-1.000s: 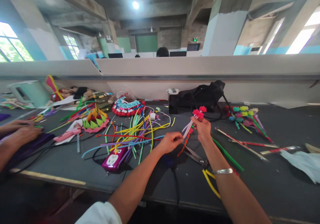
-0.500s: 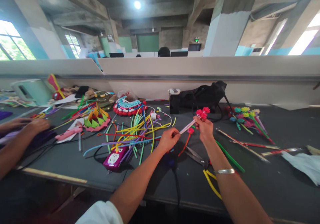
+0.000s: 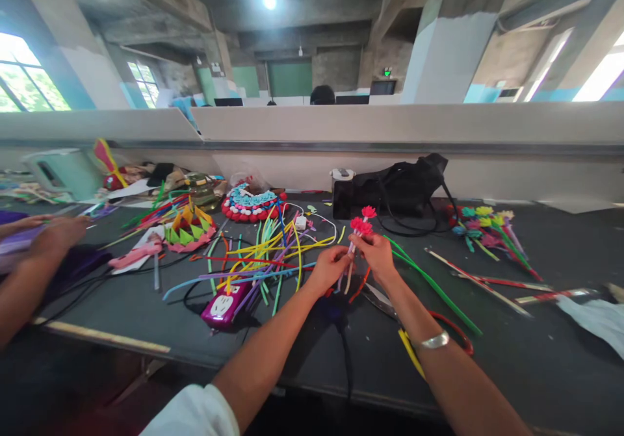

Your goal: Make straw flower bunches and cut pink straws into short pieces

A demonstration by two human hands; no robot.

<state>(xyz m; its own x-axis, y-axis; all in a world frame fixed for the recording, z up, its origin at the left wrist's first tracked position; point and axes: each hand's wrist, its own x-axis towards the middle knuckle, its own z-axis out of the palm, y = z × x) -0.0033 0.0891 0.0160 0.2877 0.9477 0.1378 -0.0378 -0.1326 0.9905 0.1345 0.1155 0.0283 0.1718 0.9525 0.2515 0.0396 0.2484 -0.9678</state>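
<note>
Red flowers already on pale stems, pinched in both hands
Right hand grips just under the flowers, left hand lower down, between the worktop's front and back edges; stem ends look unbound; loose strips lie leftward; a multicoloured bunch rests rightward, nearer the back edge.

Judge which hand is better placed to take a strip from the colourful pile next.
The left hand, probably: it is nearer the pile, while the right hand is farther off. Both appear to hold the flowers, so the left would first have to let go, leaving them with the right.
</note>
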